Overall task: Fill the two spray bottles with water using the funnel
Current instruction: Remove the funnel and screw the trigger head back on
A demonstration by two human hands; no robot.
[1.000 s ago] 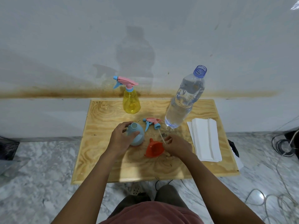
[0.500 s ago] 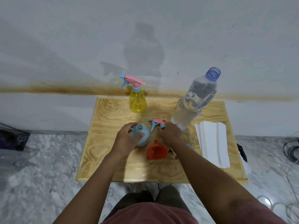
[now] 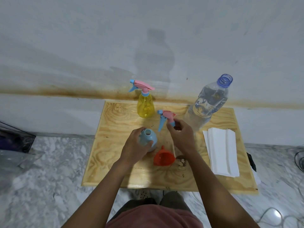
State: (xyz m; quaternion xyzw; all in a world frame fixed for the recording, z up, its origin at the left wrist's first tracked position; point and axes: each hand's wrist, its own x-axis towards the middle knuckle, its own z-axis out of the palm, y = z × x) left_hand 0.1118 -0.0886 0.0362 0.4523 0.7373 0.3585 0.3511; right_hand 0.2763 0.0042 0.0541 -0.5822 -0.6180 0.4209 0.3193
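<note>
The left hand (image 3: pixel 136 149) hides most of the near side of the blue spray bottle (image 3: pixel 148 137). Its fingers and thumb are curled round the body, so only the open neck and upper shoulder show, and whether water is inside cannot be told. The bottle stands upright at the centre of the wooden table (image 3: pixel 115 162). Just right of it, the right hand (image 3: pixel 181 137) pinches the collar of the loose pink-and-blue spray head (image 3: pixel 165 118) between thumb and fingertips and holds it above the board. The fingers cover the collar's underside, and the dip tube shows only as a faint pale line below the wrist. The orange funnel (image 3: pixel 163 157) lies on its side in the lower middle of the table between the two forearms, mouth toward the camera. Whether its spout touches the blue bottle cannot be told. A small brown patch by its right rim is too blurred to name. The yellow spray bottle (image 3: pixel 145 106), head screwed on, stands at the table's far edge, upper centre. The uncapped clear water bottle (image 3: pixel 209 102) stands at upper right, with the right hand and spray head between it and the blue bottle. A stack of white paper sheets (image 3: pixel 222 152) lies on the right side of the table, half hiding a black object (image 3: pixel 251 162). Cables (image 3: pixel 298 160) are cut off at the right edge.
</note>
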